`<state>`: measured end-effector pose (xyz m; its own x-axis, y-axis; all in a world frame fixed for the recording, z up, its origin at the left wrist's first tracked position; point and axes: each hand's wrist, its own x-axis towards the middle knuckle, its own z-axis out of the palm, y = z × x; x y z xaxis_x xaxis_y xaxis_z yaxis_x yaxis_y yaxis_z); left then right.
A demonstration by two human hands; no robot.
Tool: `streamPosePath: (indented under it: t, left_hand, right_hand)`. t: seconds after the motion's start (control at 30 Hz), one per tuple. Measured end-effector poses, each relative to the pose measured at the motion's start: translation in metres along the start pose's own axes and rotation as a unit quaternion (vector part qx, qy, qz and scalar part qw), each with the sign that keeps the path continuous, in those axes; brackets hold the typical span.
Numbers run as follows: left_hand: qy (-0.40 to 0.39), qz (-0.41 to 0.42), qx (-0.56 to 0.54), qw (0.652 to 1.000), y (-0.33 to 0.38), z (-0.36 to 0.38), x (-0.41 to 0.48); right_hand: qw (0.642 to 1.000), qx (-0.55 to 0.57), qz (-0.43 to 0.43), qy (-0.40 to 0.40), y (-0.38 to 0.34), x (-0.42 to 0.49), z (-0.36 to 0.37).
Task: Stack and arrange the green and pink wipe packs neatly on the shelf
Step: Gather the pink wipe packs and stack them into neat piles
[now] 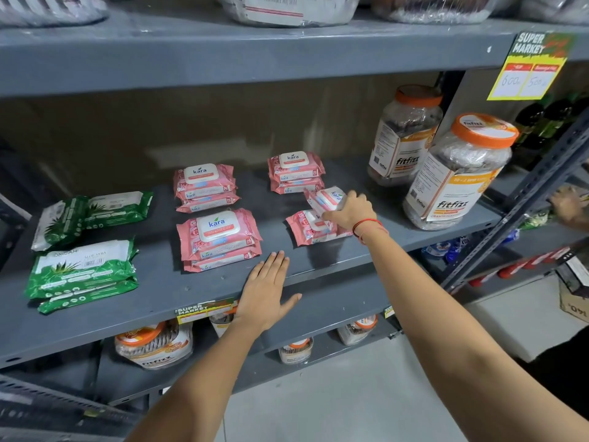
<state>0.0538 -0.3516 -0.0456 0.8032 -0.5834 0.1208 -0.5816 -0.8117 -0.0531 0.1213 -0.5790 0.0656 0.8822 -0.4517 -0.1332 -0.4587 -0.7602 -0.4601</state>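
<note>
On the grey shelf point(159, 291) lie pink wipe packs in stacks: one at back middle point(204, 186), one in front of it point(220, 237), one at back right point(294, 170), and a low one at front right point(307, 229). My right hand point(349, 212) grips a tilted pink pack point(325, 197) just above that front right stack. My left hand point(266, 291) rests flat and open on the shelf's front edge, holding nothing. Green wipe packs sit at the left: a stack at the front point(83, 275) and loose, tilted ones behind point(92, 215).
Two large orange-lidded fitfizz jars point(455, 173) stand at the shelf's right end. A yellow price tag point(529, 68) hangs from the shelf above. More jars point(153, 344) sit on the shelf below. Another person's hand point(569, 204) reaches in at the far right.
</note>
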Motion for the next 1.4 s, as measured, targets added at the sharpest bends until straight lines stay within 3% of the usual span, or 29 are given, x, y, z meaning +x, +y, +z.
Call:
streamPosePath:
  t: [0.23, 0.4, 0.83, 0.97, 1.03, 1.2, 1.4]
  left_hand:
    - [0.005, 0.000, -0.003, 1.000, 0.000, 0.000, -0.001]
    - [0.008, 0.001, -0.012, 1.000, 0.000, 0.001, -0.001]
    - [0.011, 0.005, -0.020, 1.000, -0.002, 0.005, 0.000]
    - [0.016, -0.010, -0.053, 0.998, 0.001, 0.000, 0.000]
    - [0.032, -0.045, -0.128, 0.990, 0.006, -0.009, 0.004]
    - [0.128, -0.086, -0.266, 0.951, 0.022, -0.045, 0.040]
    - [0.043, -0.102, -0.267, 0.957, 0.030, -0.059, 0.085]
  right_hand:
    - [0.997, -0.069, 0.001, -0.024, -0.013, 0.002, -0.018]
    - [0.989, -0.113, -0.032, -0.086, -0.018, 0.010, -0.023]
    - [0.935, -0.201, -0.205, -0.206, -0.029, 0.013, -0.029]
    - [0.928, -0.217, -0.223, -0.207, -0.027, 0.015, -0.029]
    - [0.934, -0.190, -0.232, -0.196, -0.020, 0.016, -0.031]
    - [0.970, -0.091, -0.220, -0.050, 0.022, 0.004, -0.017]
    - [0.977, 0.020, -0.207, -0.040, 0.044, -0.011, 0.015]
